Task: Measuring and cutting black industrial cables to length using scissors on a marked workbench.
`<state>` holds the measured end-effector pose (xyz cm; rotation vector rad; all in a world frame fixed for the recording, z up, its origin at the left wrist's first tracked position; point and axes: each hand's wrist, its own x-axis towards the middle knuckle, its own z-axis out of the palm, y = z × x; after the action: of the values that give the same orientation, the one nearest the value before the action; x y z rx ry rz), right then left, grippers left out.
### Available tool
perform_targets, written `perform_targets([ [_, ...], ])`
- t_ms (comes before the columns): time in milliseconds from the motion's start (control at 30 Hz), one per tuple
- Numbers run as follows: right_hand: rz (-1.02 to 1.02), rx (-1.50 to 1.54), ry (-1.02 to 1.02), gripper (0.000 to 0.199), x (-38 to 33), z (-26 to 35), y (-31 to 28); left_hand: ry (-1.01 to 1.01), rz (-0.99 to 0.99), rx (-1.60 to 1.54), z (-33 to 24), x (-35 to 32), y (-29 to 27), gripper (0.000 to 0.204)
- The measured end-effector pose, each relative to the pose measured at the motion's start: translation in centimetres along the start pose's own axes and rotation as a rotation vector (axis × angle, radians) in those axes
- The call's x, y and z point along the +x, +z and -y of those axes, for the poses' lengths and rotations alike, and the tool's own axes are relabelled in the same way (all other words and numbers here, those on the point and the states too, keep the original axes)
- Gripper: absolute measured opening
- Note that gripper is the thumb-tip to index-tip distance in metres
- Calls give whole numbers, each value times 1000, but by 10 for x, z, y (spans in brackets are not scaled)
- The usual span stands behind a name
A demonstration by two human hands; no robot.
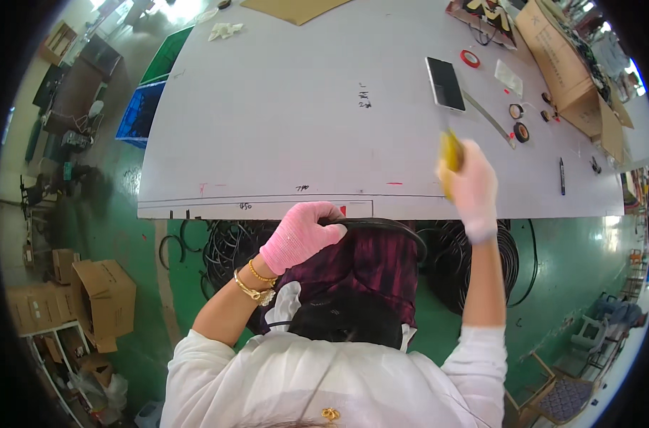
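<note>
Two gloved grips, both closed on something. Left grip (302, 234), pink glove, just below frame centre: pinching black strip (381, 224) between thumb and fingers. Strip along near edge of table (267, 135), centre of frame, right part curving down off the edge. Right grip (476, 184), pale pink glove, right of centre: wrapped around yellow tool (451, 158), well apart from strip. Tool motion-blurred, exact kind unclear.

Upper right on table: phone (446, 84), thin ruler (490, 120) slanting away from its lower corner, red tape roll (470, 58), clear bag (508, 78), dark tape roll (521, 132) near far-right end of ruler. Marker pen (562, 176) farther right, near table's right edge. Full cardboard box (563, 78) in upper right corner. Brown sheet (296, 8) at top centre, cut off by frame. Left of table: green crate (166, 57) and blue crate (139, 114). Black coils (506, 264) below table edge, right of legs; more at left.
</note>
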<state>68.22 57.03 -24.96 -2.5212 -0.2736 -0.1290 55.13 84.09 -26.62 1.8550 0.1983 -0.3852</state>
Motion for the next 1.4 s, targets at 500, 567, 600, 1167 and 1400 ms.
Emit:
perform_targets([
  [500, 600, 1087, 539, 32, -209, 53, 67, 1, 46, -128, -14, -3, 4, 13],
  [567, 609, 1013, 440, 31, -210, 49, 72, -5, 43, -112, -19, -5, 3, 13],
  [600, 638, 994, 369, 34, -210, 46, 73, -3, 39, -114, -20, -6, 3, 13],
  [1167, 596, 806, 143, 44, -185, 59, 78, 53, 93, -95, -13, -7, 8, 9],
  [1400, 593, 805, 172, 18, -193, 50, 93, 63, 108, -67, -15, -6, 7, 9],
])
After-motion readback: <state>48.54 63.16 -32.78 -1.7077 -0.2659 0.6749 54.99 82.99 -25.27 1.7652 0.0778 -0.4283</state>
